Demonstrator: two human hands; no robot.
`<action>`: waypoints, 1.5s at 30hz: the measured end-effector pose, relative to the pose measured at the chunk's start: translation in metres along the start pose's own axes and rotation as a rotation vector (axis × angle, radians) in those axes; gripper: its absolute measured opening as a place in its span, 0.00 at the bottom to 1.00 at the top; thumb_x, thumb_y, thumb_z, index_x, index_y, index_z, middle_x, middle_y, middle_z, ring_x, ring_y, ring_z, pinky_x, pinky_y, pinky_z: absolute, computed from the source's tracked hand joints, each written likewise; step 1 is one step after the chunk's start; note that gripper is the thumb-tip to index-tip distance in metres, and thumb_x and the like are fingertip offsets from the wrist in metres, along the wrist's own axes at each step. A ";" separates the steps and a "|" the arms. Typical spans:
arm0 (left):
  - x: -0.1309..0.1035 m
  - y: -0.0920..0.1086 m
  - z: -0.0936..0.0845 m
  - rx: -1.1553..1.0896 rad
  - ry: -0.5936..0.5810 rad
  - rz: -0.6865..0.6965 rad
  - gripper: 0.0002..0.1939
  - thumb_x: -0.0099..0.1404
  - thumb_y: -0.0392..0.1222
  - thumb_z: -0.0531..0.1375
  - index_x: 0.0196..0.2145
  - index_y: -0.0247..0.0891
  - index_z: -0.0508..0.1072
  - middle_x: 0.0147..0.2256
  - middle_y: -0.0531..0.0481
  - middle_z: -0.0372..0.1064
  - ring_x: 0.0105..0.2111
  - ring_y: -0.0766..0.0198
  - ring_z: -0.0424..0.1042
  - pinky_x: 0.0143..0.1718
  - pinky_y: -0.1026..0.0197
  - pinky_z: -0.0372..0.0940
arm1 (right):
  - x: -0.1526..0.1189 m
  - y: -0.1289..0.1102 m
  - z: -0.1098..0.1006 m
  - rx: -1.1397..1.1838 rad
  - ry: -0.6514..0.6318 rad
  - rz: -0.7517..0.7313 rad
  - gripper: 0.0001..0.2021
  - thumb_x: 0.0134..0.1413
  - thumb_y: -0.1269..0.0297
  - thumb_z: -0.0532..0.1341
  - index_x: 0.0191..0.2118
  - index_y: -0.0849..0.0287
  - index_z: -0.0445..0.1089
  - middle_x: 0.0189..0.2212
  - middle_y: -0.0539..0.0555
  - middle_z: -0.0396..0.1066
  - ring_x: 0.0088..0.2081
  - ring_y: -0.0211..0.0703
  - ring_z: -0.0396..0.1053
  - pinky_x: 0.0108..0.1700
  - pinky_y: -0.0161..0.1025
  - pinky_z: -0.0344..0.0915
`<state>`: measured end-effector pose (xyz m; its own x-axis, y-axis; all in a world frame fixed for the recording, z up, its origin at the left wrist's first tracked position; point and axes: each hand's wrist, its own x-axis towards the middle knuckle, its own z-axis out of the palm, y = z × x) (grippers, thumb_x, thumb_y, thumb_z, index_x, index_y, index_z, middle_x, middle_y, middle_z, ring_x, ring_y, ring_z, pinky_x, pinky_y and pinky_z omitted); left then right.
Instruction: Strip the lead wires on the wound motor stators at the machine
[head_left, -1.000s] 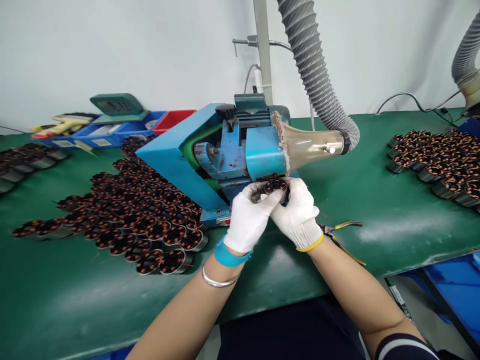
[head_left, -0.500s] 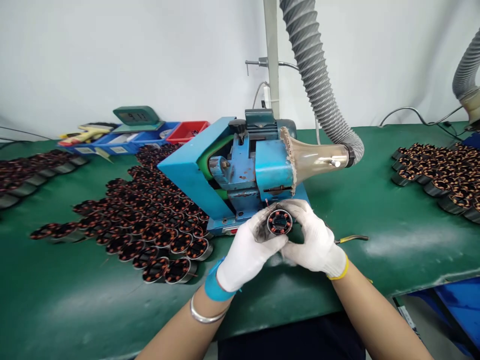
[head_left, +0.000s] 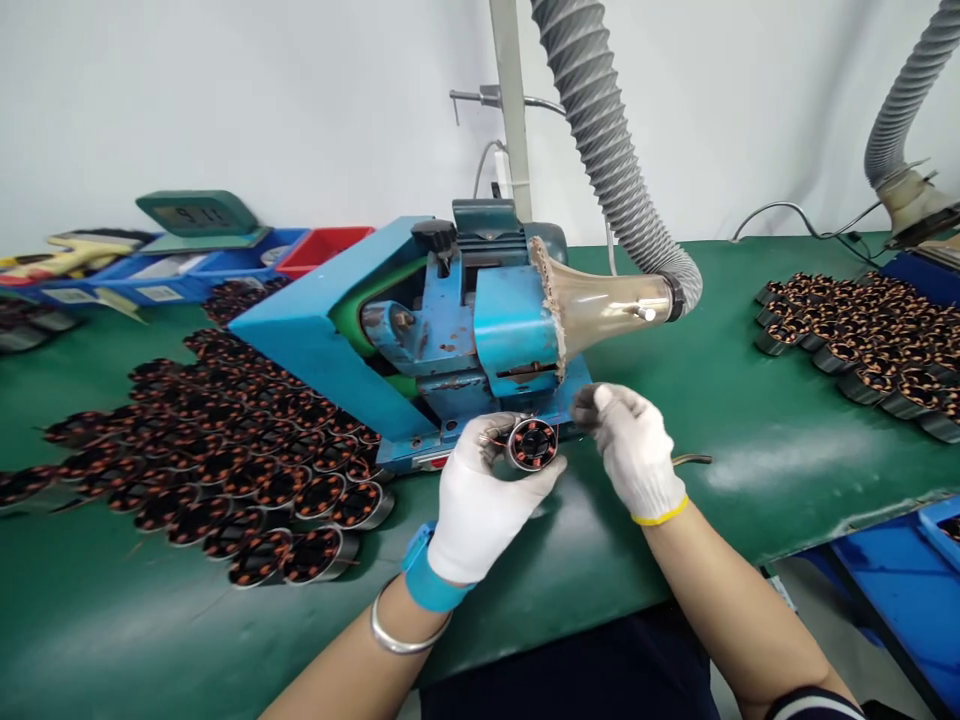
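Observation:
My left hand (head_left: 487, 495), in a white glove with darkened fingertips, grips a motor stator (head_left: 532, 444) by its metal ring. The stator's round face, with copper windings around a dark centre, is turned toward me, and a thin reddish wire sticks out on its left. To the right of the stator and apart from it is my gloved right hand (head_left: 630, 440). Its thumb and fingers are pinched together; whatever lies between them is too small to make out. Just behind both hands stands a blue belt-driven machine (head_left: 450, 340) with a clear funnel (head_left: 600, 305).
Many stators (head_left: 255, 480) stand left of the machine, and another group (head_left: 862, 340) is at the right. A grey hose (head_left: 600, 130) runs up from the funnel. Blue bins (head_left: 161, 290), a red bin (head_left: 322, 250) and a green digital display (head_left: 199, 215) are at the back left.
My right hand has let go of the stator and moved away to the right, its fingers now pinched. My left hand still holds the stator. The view has shifted a little to the right.

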<state>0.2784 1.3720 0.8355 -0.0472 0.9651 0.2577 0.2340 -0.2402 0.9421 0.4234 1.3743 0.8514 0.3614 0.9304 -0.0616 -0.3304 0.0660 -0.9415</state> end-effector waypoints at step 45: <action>0.032 0.011 0.003 -0.190 0.032 0.007 0.25 0.46 0.45 0.68 0.42 0.34 0.71 0.40 0.42 0.77 0.42 0.52 0.76 0.48 0.51 0.70 | 0.006 -0.004 0.026 -0.282 -0.483 -0.131 0.15 0.53 0.60 0.63 0.46 0.57 0.73 0.41 0.53 0.77 0.44 0.48 0.75 0.48 0.45 0.71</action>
<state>0.2828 1.4006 0.8534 -0.0773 0.9603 0.2682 0.0469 -0.2652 0.9631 0.4046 1.3889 0.8634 -0.0774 0.9845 0.1571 -0.0403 0.1544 -0.9872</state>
